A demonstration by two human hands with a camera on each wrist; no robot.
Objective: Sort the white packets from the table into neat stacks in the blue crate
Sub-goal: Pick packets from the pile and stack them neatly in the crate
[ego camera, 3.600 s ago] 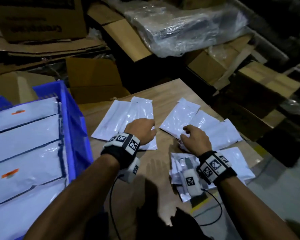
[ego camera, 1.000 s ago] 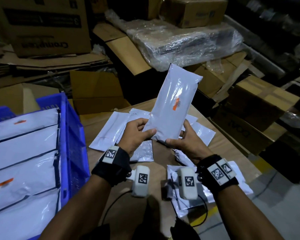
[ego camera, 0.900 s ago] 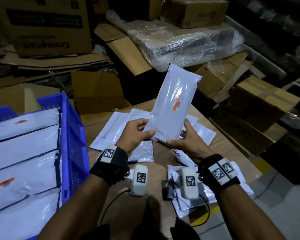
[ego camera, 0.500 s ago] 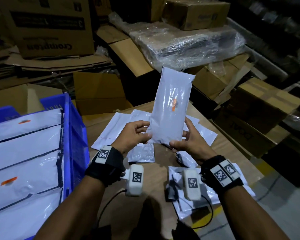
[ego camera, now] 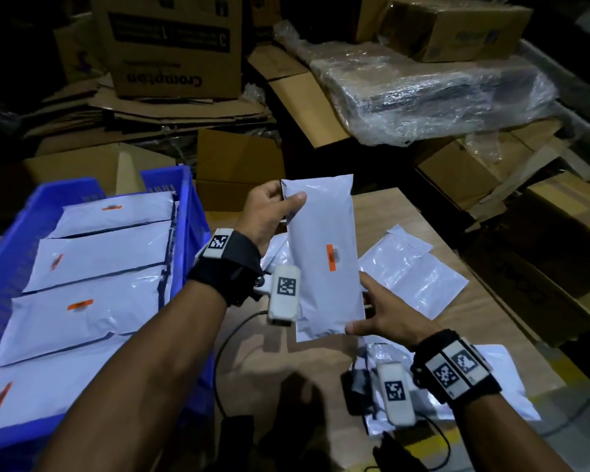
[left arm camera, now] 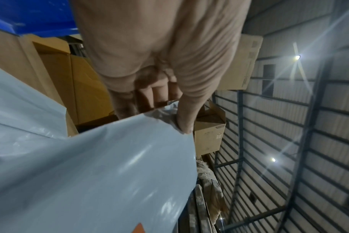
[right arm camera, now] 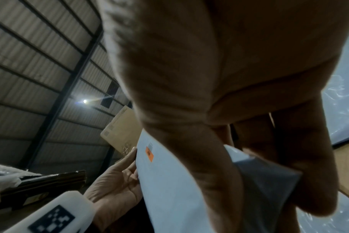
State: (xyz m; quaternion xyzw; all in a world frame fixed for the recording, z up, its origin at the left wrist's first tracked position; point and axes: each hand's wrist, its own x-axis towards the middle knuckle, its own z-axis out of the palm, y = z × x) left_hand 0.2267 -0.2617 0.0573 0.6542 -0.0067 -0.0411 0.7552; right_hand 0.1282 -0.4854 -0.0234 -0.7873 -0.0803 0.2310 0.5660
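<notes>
I hold a white packet (ego camera: 324,260) with an orange label in the air above the table, just right of the blue crate (ego camera: 193,212). My left hand (ego camera: 288,199) pinches its top left corner, thumb on the front. My right hand (ego camera: 361,308) pinches the lower right corner, thumb on the front and fingers behind. In the left wrist view the thumb presses the packet (left arm camera: 90,173) at its corner. In the right wrist view the packet (right arm camera: 169,181) shows its orange label. The crate holds several white packets (ego camera: 99,253) laid in an overlapping row.
Loose white packets (ego camera: 413,277) lie on the wooden table (ego camera: 382,212) to the right, and more packets (ego camera: 498,379) lie under my right wrist. Cardboard boxes (ego camera: 171,46) and a plastic-wrapped bundle (ego camera: 440,86) stand behind the table. Boxes (ego camera: 542,240) line its right side.
The packet has moved left towards the crate and turned more upright. My left hand shifted from its bottom edge to the top left corner. My right hand stays at the bottom.
</notes>
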